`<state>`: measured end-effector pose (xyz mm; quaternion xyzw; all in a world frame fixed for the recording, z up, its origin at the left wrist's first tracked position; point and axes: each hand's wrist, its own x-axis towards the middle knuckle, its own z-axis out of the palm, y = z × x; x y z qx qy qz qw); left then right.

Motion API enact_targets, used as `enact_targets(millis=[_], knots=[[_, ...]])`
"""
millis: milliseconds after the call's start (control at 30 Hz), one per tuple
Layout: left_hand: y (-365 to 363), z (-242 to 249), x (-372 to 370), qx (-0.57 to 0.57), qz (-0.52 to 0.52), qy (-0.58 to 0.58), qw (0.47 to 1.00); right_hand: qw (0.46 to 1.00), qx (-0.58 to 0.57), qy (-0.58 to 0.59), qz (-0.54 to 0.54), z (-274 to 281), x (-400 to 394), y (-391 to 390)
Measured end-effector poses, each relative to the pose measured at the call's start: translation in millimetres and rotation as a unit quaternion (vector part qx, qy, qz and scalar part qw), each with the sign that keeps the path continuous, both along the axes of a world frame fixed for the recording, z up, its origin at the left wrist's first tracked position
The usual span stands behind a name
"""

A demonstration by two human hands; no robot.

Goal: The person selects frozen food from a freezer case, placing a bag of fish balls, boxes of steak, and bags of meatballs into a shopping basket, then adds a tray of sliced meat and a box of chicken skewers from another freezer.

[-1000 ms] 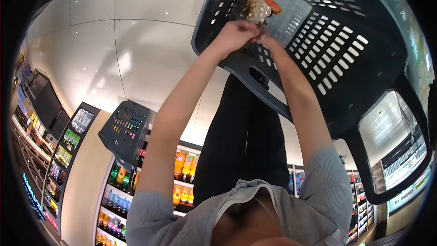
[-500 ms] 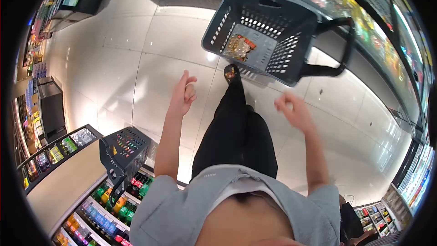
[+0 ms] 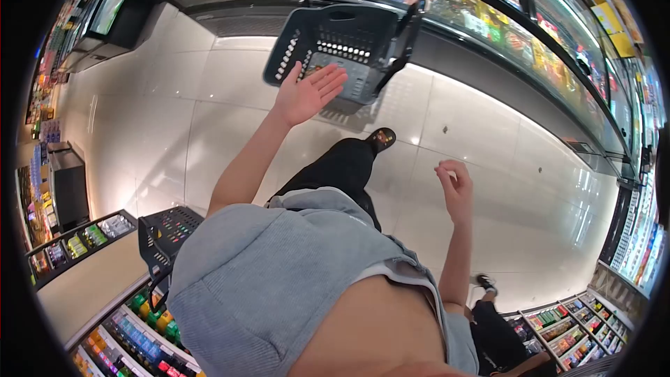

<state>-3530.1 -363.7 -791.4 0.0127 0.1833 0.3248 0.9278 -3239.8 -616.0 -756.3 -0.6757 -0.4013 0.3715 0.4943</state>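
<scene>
My left hand (image 3: 307, 92) is raised with the palm open and fingers spread, holding nothing, just in front of a dark plastic shopping basket (image 3: 293, 49) that stands on the shop floor. My right hand (image 3: 455, 188) hangs lower to the right, fingers loosely curled and empty. The basket's handle (image 3: 405, 35) is tipped to its right side. What lies inside the basket is hidden behind my left hand. My leg in black trousers ends in a dark sandal (image 3: 382, 139) between the two hands.
A long refrigerated display case (image 3: 488, 21) runs behind the basket. A second dark basket (image 3: 164, 234) sits on a drinks shelf (image 3: 125, 328) at lower left. Another person's leg and shoe (image 3: 485, 283) show at lower right. Glossy white floor tiles (image 3: 174, 119) lie between.
Both hands have come away from the basket after leaving a packet in it. The view has risen and turned; the basket now sits farther off, and my left hand has opened flat.
</scene>
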Motion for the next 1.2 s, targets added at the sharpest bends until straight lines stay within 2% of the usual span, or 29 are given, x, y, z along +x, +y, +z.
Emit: enact_targets(millis=[67,100,167,233,300,367,433,533,633,700,767,800,933,1000,1067,1167,1200], knots=[[3,1,45,-0.022,-0.033,-0.022,0.999,0.999,0.007,-0.051,-0.016,-6,33,11],[3,-1,66,0.012,-0.104,-0.029,0.994,0.997,0.008,-0.076,-0.025,-9,51,13],[5,-2,114,0.087,-0.244,-0.049,0.965,0.997,-0.073,-0.037,-0.012,-10,96,0],[-7,26,174,0.263,-0.425,0.03,0.866,0.994,-0.103,0.02,-0.024,3,138,4],[-27,51,240,0.396,-0.517,0.108,0.751,0.986,-0.109,0.111,-0.062,28,156,-4],[-39,56,305,0.504,-0.556,0.154,0.643,0.985,-0.127,0.105,-0.048,58,169,-8],[-52,72,356,0.489,-0.543,0.15,0.666,0.984,-0.117,0.128,-0.04,75,185,-11],[-65,82,428,0.571,-0.511,0.088,0.636,0.976,-0.072,0.207,-0.019,74,211,-24],[-90,83,483,0.56,-0.419,-0.043,0.713,0.967,0.034,0.248,0.05,65,245,-20],[-92,97,507,0.555,-0.473,-0.043,0.683,0.976,0.071,0.195,0.074,60,280,-13],[-90,118,525,0.526,-0.533,0.03,0.662,0.976,0.096,0.184,0.072,60,319,-2],[-89,117,539,0.545,-0.515,0.05,0.66,0.977,0.103,0.155,0.108,61,342,3],[-64,123,562,0.607,-0.402,0.066,0.682,0.953,0.078,0.24,0.167,89,404,30],[-55,119,569,0.645,-0.321,0.085,0.688,0.948,0.053,0.192,0.247,95,429,55],[-41,128,571,0.573,-0.334,0.127,0.737,0.94,0.055,0.153,0.301,101,436,92],[-10,123,566,0.476,-0.309,0.192,0.801,0.916,0.028,0.199,0.347,94,434,150],[3,117,558,0.444,-0.297,0.197,0.822,0.903,0.003,0.246,0.353,90,432,170]])
